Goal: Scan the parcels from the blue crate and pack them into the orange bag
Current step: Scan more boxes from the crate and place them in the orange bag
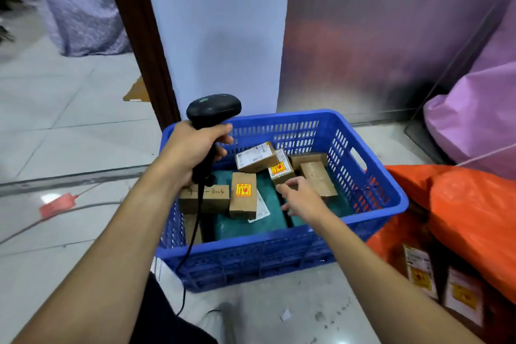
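On the tiled floor [69, 120] the blue crate [251, 260] of cardboard parcels [243, 195] sits beside the orange bag [469, 204], a purple sack [474, 120] behind it, while the left hand [190, 148] grips a corded scanner [213, 107] above the crate and the right hand [303, 201] hangs loose-fingered, empty, over the parcels.

The crate [237, 260] is done in bright blue, its walls patterned with rows of slots. The parcels [318, 177] are seen in plain cardboard brown, some marked with yellow-and-red stickers [243, 190], over teal-green packets [251, 225]. Scanner [213, 107] is finished in black, bag [469, 204] in loud orange.
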A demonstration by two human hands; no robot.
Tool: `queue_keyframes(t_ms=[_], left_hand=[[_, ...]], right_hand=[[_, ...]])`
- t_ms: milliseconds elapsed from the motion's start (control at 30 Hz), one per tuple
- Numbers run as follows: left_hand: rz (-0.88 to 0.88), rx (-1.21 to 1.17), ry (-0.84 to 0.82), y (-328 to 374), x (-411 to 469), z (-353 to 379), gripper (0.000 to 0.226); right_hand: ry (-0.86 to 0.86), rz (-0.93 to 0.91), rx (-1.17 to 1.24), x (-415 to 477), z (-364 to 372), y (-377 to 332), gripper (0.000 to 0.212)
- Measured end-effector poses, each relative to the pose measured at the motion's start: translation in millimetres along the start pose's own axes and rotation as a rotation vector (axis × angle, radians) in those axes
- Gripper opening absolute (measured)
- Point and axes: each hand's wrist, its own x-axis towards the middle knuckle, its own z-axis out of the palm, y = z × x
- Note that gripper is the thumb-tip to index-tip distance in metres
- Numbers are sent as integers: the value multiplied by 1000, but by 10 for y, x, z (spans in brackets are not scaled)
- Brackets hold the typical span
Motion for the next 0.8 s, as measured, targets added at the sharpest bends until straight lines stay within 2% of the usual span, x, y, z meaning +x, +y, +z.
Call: queue_keyframes(t_ms=[167, 333, 500, 667, 800], left_hand=[[-9, 32, 77, -75, 34, -191, 6], [-19, 11, 118, -96, 111, -251, 6], [-37, 22, 109, -100, 165, -253, 9], [-22, 21, 88, -54, 188, -270, 12], [-11, -6, 109, 7, 199, -422, 7]], right_hand=[[-122, 5, -72, 390, 591, 37, 38], [-173, -31, -182, 658, 1125, -62, 21], [-178, -116, -490, 893, 1496, -82, 53], [-121, -212, -628, 1097, 1690, -86, 58], [-141, -270, -719, 1212, 1705, -26, 80]])
